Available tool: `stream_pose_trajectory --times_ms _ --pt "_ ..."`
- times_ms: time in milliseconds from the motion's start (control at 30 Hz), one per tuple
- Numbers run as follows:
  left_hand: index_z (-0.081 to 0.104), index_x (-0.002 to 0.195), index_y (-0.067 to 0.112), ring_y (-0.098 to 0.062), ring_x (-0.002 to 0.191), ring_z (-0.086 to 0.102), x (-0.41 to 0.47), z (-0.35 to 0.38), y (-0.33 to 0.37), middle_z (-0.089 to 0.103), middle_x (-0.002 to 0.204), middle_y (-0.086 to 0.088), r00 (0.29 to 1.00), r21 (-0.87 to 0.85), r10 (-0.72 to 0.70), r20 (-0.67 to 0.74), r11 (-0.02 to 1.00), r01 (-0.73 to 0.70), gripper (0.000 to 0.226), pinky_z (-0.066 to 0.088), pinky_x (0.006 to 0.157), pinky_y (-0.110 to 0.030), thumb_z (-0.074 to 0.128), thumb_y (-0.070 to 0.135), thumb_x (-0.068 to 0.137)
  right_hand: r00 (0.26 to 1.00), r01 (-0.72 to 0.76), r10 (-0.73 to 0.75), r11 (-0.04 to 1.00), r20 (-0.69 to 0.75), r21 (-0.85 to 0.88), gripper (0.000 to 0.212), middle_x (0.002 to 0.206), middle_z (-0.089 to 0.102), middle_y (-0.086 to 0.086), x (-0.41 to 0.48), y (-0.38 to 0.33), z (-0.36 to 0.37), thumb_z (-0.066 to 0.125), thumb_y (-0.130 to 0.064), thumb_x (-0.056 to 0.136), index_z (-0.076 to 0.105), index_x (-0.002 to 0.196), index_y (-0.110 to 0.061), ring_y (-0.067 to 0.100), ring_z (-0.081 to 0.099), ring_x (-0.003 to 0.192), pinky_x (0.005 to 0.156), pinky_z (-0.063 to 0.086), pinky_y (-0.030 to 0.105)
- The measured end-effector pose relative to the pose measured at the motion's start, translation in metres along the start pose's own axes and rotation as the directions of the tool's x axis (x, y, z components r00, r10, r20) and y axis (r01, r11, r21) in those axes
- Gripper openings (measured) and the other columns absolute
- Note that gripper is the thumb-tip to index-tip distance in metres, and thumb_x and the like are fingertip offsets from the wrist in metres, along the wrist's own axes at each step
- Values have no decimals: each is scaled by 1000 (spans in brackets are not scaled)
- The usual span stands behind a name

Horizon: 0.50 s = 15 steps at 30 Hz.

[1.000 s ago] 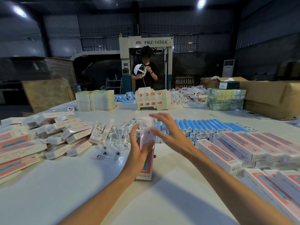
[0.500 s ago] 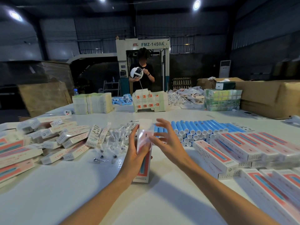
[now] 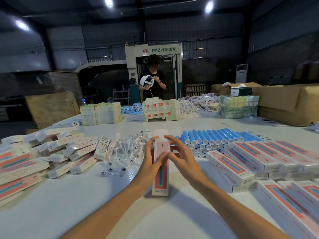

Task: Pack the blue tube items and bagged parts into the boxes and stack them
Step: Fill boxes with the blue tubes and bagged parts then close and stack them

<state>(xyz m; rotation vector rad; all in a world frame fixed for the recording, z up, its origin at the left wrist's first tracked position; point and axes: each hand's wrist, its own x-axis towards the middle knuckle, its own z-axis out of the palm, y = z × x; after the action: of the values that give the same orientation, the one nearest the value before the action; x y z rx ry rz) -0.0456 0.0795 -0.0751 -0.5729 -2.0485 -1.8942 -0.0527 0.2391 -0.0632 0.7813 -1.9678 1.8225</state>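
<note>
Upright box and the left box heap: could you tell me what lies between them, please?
Scattered clear bagged parts lie on the table there, as the head view shows.

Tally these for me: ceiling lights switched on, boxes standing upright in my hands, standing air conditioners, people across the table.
ceiling lights: 3
upright box: 1
standing air conditioner: 1
person: 1
Total: 6

Smooth printed cardboard, faintly glossy, on the upright box (image 3: 160,171) in the middle. Smooth white table (image 3: 86,200) with a soft sheen. Sleek, plastic-looking blue tubes (image 3: 214,137) to the right. Clear crinkly plastic bags (image 3: 126,149) to the left. Matt brown cardboard cartons (image 3: 290,104) far right.
</note>
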Motion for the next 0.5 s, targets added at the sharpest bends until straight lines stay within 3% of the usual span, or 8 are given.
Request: stream_pose_trajectory --times_ms 100,200,333,500 --pt "47 146 50 -16 122 68 14 1 4 69 131 7 1000 21 -24 13 999 24 57 60 99 -37 76 44 97 999 -24 24 1000 -49 8 43 116 71 -13 4 4 -8 62 -7 97 63 128 -37 10 66 111 89 55 22" --pt "64 132 43 -21 113 73 30 -4 14 76 121 4 999 33 -28 17 999 27 42 63 94 -44 81 40 94 996 -45 44 999 -81 -13 31 114 70 -16 9 9 -16 66 -16 100 62 124 -36 8 67 110 90 56 22" --pt "74 120 32 -25 107 77 36 -3 15 79 114 -2 999 -68 -31 -22 997 29 27 66 78 -38 82 26 95 997 -34 29 997 -68 -69 24 119 69 -5 15 12 -23 60 -21 102 59 124 -30 12 68 109 88 58 24" --pt "76 119 29 -21 109 75 24 0 -2 78 115 -2 997 -135 -36 -63 990 28 22 65 76 -36 79 29 97 997 -57 65 979 37 -194 25 107 66 -22 15 15 -24 55 -21 103 55 115 -43 5 66 103 82 55 18"
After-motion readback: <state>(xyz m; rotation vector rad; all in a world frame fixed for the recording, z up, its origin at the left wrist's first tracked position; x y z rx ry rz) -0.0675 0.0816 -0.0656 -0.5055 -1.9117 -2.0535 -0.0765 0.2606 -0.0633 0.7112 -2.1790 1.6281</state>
